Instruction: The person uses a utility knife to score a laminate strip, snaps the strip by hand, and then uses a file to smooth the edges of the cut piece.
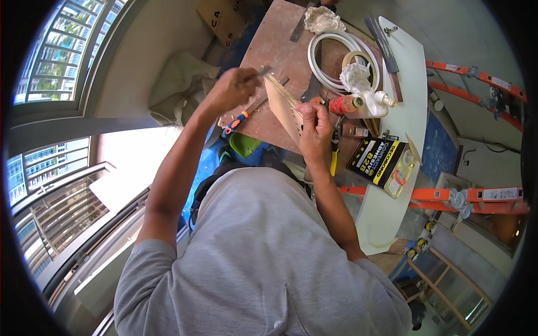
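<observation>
My right hand [315, 129] is closed on the near end of a thin wooden board [283, 109], which stands tilted above the worktable. Its pale, rough edge faces up. At the board's far end, my left hand [235, 89] is closed around a small dark flat piece [265, 71] that reaches toward the board's corner. Motion blurs this hand a little, and the kind of piece cannot be made out. Below it, a tool with an orange and blue handle [234, 124] lies at the table's left edge. A yellow-handled tool [334, 162] lies beside my right wrist.
On the brown worktable [269, 33] lie white coiled edging strip [315, 59], a tape roll [367, 56] and crumpled cloth [324, 21]. Bottles [372, 105] and a black and yellow tin [378, 162] crowd the right. Orange ladders [476, 194] stand beyond; a green container [245, 144] is below.
</observation>
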Tool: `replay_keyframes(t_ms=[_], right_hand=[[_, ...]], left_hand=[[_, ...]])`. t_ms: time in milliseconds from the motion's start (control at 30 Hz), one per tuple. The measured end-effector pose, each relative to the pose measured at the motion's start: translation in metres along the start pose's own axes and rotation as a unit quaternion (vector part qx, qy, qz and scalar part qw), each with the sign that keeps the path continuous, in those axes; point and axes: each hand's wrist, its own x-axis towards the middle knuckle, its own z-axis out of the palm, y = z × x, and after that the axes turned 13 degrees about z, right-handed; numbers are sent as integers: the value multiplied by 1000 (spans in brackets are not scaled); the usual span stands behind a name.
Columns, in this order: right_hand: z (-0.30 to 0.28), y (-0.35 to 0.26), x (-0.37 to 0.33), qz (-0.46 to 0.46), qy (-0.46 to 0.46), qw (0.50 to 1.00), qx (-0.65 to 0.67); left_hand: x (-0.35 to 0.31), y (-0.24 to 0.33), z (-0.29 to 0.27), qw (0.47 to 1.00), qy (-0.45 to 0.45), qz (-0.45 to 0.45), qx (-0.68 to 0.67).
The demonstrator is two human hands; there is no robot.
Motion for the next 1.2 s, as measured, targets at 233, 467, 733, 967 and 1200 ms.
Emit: replay_keyframes(t_ms=[233, 467, 733, 967, 1200], right_hand=[[1, -5, 1, 25, 61, 998, -24], [12, -7, 2, 23, 64, 997, 19], [15, -14, 4, -25, 71, 995, -68], [18, -8, 20, -41, 82, 990, -104], [19, -18, 6, -29, 45, 994, -96]], left_hand=[[-6, -56, 46, 921, 86, 133, 355], [-15, -45, 66, 866, 61, 248, 429], [8, -64, 47, 866, 14, 217, 449], [23, -74, 51, 911, 50, 180, 367], [60, -97, 9, 968, -35, 218, 118]])
